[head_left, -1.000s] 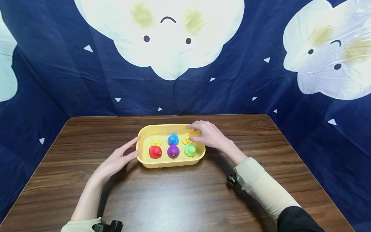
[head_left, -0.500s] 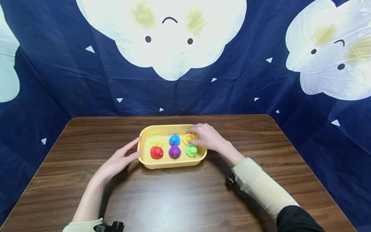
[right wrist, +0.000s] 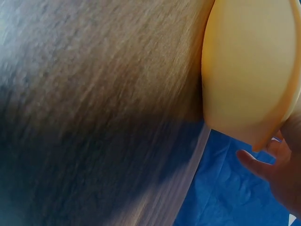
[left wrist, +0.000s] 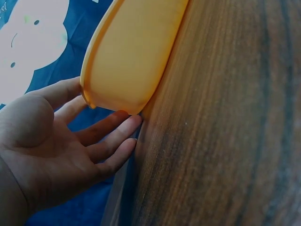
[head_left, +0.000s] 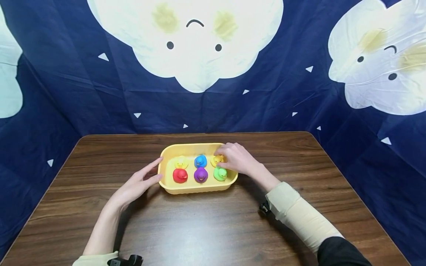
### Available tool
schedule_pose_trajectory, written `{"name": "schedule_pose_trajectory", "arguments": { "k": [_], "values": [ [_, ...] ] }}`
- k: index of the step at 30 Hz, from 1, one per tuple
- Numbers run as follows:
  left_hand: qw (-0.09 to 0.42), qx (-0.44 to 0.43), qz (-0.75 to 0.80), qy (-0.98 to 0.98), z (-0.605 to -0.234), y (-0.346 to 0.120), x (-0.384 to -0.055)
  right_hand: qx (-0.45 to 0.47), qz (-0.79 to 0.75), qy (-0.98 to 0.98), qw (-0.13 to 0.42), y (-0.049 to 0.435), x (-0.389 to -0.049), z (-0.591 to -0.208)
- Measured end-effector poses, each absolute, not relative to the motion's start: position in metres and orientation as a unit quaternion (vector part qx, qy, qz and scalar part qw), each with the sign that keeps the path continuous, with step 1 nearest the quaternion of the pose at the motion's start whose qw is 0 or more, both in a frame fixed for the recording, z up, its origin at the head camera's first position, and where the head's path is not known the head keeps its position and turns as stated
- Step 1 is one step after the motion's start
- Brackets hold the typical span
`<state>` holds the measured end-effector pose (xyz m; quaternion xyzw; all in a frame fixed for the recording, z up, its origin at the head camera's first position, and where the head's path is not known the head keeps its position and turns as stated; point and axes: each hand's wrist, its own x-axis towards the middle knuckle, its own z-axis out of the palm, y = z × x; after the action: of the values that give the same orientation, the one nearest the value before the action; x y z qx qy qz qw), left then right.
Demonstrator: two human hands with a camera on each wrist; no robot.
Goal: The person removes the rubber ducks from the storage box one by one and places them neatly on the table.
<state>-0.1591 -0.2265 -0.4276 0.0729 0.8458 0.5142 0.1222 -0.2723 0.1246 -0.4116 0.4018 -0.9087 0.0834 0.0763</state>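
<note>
A yellow plastic tray [head_left: 186, 190] holds several small rubber ducks in two rows. At the back stand a pale yellow duck [head_left: 181, 162], a blue duck [head_left: 200, 161] and a deeper yellow duck [head_left: 217, 160]. A red duck [head_left: 180, 176], a purple duck [head_left: 201, 175] and a green duck [head_left: 220, 174] make up the front row. My right hand [head_left: 237, 159] reaches over the tray's right end, thumb and fingers around the deeper yellow duck, partly covering it. With spread, relaxed fingers my left hand [head_left: 138, 184] touches the tray's left end, also seen in the left wrist view.
The tray sits on a brown wooden table [head_left: 196, 229], near its far edge. Behind and beside the table hangs a dark blue cloth [head_left: 159, 107] with white clouds and small white shapes. Dark cameras are strapped at both wrists.
My right hand has closed in on the deeper yellow duck, which has turned slightly. The left hand stays against the tray's left end. The whole head view has shifted a little.
</note>
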Motion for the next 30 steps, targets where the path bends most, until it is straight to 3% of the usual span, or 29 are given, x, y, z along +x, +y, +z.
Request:
{"name": "schedule_pose_trajectory", "arguments": {
  "k": [30],
  "values": [
    [0.123, 0.069, 0.507, 0.850, -0.4273, -0.2250, -0.1592, 0.397, 0.068, -0.908, 0.116, 0.1261, -0.2696, -0.4064]
  ]
}}
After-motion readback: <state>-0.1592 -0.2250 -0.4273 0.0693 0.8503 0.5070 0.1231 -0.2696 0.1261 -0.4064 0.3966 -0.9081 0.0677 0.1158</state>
